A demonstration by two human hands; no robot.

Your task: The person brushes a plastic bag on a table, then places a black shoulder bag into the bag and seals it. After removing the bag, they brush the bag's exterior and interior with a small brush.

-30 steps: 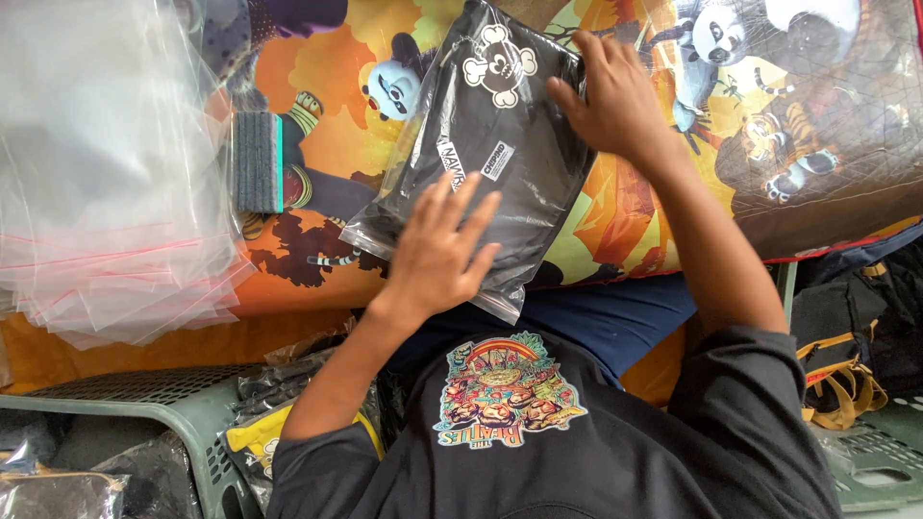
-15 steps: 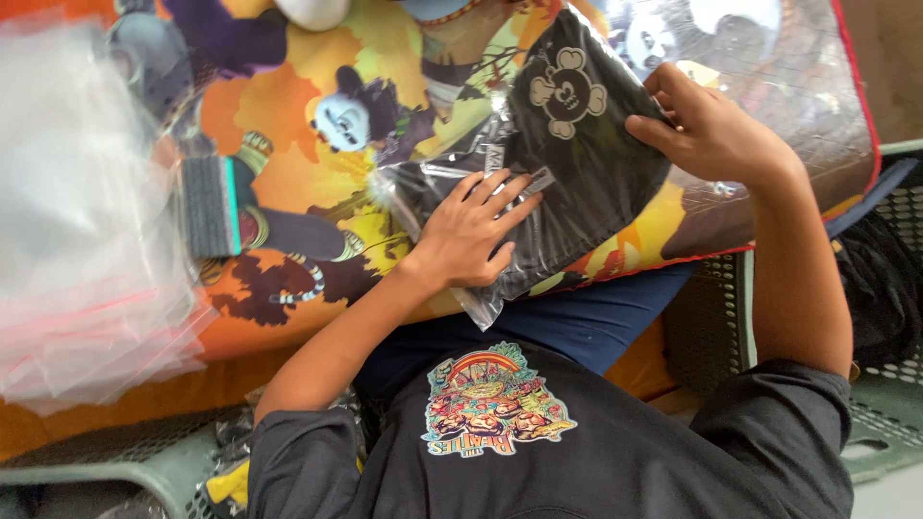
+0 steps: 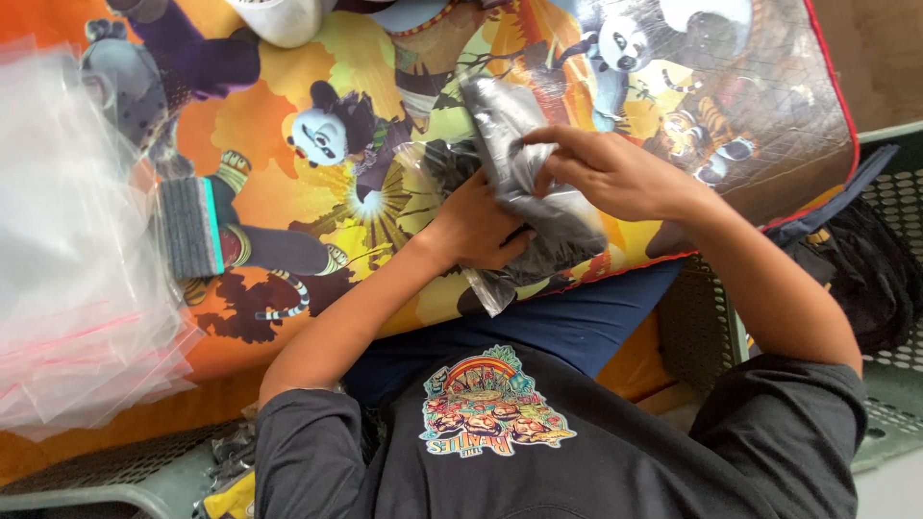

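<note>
A dark garment sealed in a clear plastic bag (image 3: 500,125) lies on a colourful cartoon-printed table cover (image 3: 288,192). My right hand (image 3: 615,173) grips the bag's upper part and folds it down over itself. My left hand (image 3: 476,231) presses on the bag's lower part from the left, fingers tucked under the fold. Both hands touch the bag near the table's front edge.
A stack of clear zip bags (image 3: 67,250) lies at the left. A grey block with a teal edge (image 3: 189,226) rests beside it. A white roll (image 3: 284,17) stands at the far edge. Green mesh baskets (image 3: 899,202) holding dark items flank me.
The bagged garment lay flat under my spread hands; my right hand has now folded its top end down, and my left hand has slid under the fold. The view shifted left.
</note>
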